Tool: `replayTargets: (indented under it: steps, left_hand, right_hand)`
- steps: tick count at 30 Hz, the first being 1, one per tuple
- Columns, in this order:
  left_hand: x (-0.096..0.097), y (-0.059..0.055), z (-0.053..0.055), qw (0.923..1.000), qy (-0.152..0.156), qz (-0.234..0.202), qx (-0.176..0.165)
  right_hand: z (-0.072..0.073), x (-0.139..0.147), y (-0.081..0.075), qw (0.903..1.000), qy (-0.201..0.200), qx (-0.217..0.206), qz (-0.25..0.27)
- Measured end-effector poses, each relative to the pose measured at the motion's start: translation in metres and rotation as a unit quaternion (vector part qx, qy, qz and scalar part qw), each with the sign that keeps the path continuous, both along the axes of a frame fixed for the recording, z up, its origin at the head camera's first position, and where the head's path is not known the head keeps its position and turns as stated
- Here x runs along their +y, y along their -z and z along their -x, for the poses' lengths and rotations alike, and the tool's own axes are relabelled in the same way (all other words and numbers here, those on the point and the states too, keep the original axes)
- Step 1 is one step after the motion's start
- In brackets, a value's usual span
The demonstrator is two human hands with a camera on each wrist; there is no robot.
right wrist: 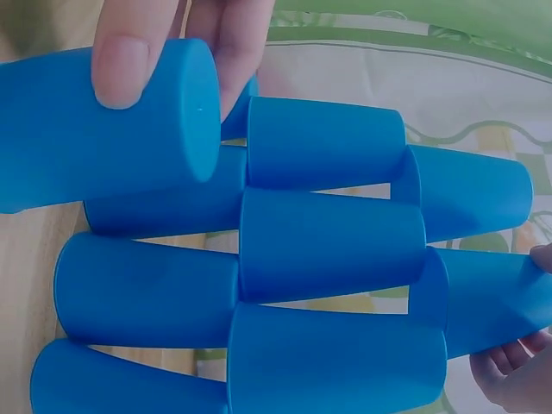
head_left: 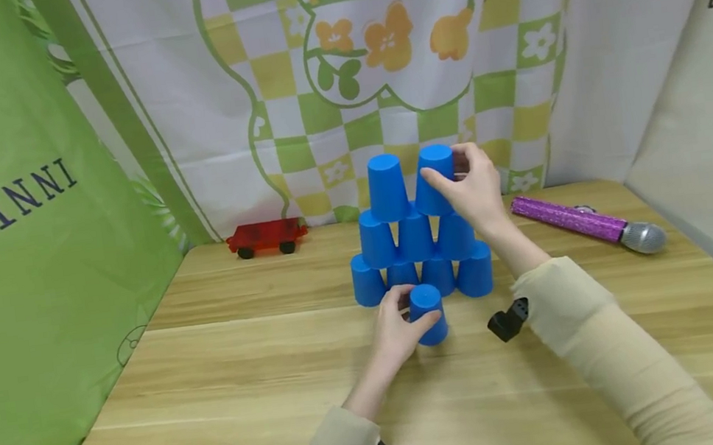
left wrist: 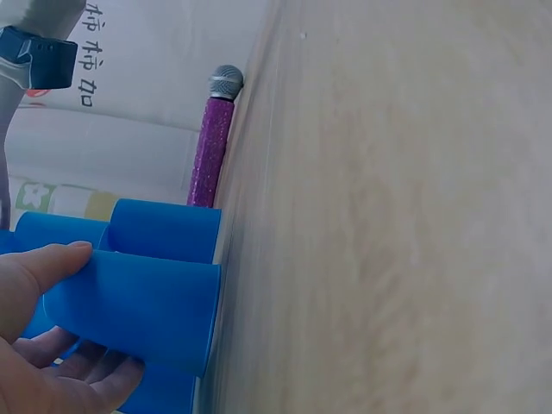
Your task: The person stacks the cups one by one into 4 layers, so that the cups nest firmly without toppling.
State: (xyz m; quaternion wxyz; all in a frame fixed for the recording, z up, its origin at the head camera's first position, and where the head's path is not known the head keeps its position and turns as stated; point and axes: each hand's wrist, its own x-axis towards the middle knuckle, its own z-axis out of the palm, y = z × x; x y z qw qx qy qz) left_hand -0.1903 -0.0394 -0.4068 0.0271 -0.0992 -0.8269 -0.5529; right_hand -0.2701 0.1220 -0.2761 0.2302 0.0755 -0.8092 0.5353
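Observation:
Blue cups turned upside down form a stack on the table: several in the bottom row, three in the middle row [head_left: 414,236], two on top. My right hand [head_left: 477,185] grips the top right cup [head_left: 435,187], thumb on its near side and fingers behind. That cup sits on the middle row, beside the top left cup [head_left: 387,189]. In front of the stack, my left hand [head_left: 396,329] holds a separate upside-down cup [head_left: 429,315] between thumb and fingers, low at the tabletop. The left wrist view shows this cup [left wrist: 138,302] close up; whether it touches the table is unclear.
A purple microphone [head_left: 587,225] with a silver head lies right of the stack. A red toy cart [head_left: 267,238] with black wheels stands at the back left. Patterned cloth [head_left: 289,112] hangs behind the wooden table [head_left: 230,386], and green cloth [head_left: 24,293] borders its left side.

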Motion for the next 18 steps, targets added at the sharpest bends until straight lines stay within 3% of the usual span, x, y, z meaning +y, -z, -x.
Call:
replayTargets:
  steps: [11, 18]
  left_hand:
    - [-0.0002, -0.0021, -0.0012, 1.0000, 0.000, -0.001, -0.001]
    - [0.0003, -0.0020, -0.0011, 1.0000, -0.003, -0.009, -0.003]
  right_hand:
    - [0.0006, -0.0031, 0.0018, 1.0000, -0.005, 0.002, -0.008]
    - [0.0001, -0.0007, 0.0050, 0.9995, -0.010, -0.022, -0.020]
